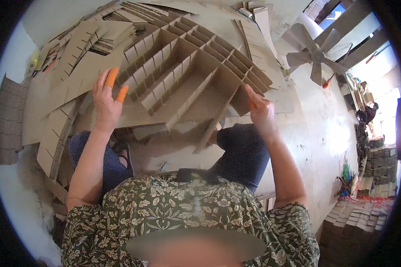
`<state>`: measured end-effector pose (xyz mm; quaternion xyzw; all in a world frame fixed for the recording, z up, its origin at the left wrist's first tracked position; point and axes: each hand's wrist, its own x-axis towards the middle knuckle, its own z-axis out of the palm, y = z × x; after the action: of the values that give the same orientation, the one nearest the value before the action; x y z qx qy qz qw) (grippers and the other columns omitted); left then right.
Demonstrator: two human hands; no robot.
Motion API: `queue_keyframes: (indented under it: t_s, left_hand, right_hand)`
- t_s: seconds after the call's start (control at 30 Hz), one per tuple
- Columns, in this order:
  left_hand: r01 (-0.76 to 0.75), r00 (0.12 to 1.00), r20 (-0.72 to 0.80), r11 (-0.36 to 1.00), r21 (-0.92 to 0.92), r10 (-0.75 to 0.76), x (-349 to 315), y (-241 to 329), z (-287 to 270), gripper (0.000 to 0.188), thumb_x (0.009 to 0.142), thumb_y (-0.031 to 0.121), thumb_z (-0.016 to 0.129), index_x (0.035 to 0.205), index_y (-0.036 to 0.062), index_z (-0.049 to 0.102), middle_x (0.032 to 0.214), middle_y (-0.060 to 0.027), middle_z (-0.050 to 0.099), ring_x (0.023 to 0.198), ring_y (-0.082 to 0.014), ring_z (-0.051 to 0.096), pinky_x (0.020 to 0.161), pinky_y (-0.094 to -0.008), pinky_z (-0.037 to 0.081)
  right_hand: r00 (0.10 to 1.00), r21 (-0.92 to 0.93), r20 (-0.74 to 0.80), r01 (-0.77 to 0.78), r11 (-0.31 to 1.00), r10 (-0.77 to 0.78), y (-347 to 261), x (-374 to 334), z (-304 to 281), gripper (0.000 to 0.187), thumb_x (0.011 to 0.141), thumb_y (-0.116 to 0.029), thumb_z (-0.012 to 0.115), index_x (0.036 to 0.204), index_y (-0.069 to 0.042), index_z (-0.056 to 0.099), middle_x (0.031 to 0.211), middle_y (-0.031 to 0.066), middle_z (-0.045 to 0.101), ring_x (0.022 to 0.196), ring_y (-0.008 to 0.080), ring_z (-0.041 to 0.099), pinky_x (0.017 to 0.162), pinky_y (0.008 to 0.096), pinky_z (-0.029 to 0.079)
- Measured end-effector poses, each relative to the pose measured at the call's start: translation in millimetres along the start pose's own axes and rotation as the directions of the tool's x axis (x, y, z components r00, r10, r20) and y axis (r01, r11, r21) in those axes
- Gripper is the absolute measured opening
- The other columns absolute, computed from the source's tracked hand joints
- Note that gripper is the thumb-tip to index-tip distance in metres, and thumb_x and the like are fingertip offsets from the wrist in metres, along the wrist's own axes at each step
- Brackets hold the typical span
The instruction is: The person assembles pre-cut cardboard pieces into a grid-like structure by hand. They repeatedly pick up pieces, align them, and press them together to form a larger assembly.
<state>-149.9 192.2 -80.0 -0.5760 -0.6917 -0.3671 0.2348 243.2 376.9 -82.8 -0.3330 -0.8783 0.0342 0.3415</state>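
A partly assembled cardboard divider grid (200, 49) lies on the table in front of me, with long slotted strips fanning toward me from its cross rows. My left hand (107, 100) is raised beside the grid's left end, fingers apart and holding nothing. Orange finger covers sit on its index finger and thumb. At the grid's right end, my right hand (260, 111) closes on the edge of a cardboard strip (240, 103); its thumb is partly hidden, with a bit of orange showing.
Loose slotted cardboard strips (82, 46) pile up at the left, with more strips (254, 40) at the back right. A fan (317, 55) stands to the right. Cardboard stacks (378, 169) and bundled pieces (356, 213) fill the far right. Another stack (9, 120) leans at the left wall.
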Motion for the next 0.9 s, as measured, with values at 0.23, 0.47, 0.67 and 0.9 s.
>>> queue_keyframes:
  t_s: [0.23,0.47,0.67,0.9]
  left_hand:
    - [0.081,0.970,0.200,0.962,0.259,-0.135,4.1,-31.0,9.2,0.056,0.083,0.014,0.068,0.135,0.0143,0.048,0.140,-0.0081,0.043,0.128,-0.0291,0.040,0.107,-0.0543,0.026]
    - [0.060,0.995,-0.092,0.982,0.178,-0.044,39.0,-39.6,-0.6,0.031,0.083,0.006,0.060,0.113,0.0129,0.067,0.112,-0.0034,0.065,0.112,-0.0222,0.055,0.111,-0.0521,0.020]
    - [-0.283,0.958,-0.045,0.959,-0.025,0.282,19.5,66.7,-37.1,0.033,0.078,0.008,0.061,0.108,0.0170,0.070,0.119,0.0016,0.064,0.121,-0.0205,0.052,0.115,-0.0513,0.011]
    - [-0.500,0.859,-0.066,0.806,-0.318,0.507,-10.4,113.5,-14.1,0.030,0.076,0.017,0.069,0.106,0.0146,0.071,0.128,-0.0037,0.058,0.121,-0.0258,0.050,0.114,-0.0513,0.013]
  right_hand:
    - [0.999,0.000,-0.002,-0.044,0.999,0.044,19.9,-3.4,14.3,0.046,0.083,-0.004,0.058,0.126,-0.019,0.058,0.084,0.0151,0.065,0.074,0.0339,0.065,0.063,0.0412,0.052]
    - [0.986,0.101,-0.158,-0.042,0.994,0.058,-41.8,22.6,-10.1,0.036,0.086,-0.010,0.065,0.120,0.000,0.059,0.098,0.0149,0.066,0.086,0.0262,0.064,0.076,0.0350,0.051]
    - [0.868,0.823,0.439,-0.492,0.283,0.233,-130.3,47.3,-11.2,0.037,0.095,-0.023,0.056,0.119,0.006,0.057,0.106,0.0134,0.066,0.094,0.0199,0.064,0.083,0.0301,0.051]
    - [0.769,0.909,0.390,-0.410,-0.078,0.506,-129.8,41.0,-20.7,0.027,0.093,-0.017,0.058,0.112,0.002,0.061,0.102,0.0110,0.066,0.093,0.0193,0.063,0.082,0.0312,0.051]
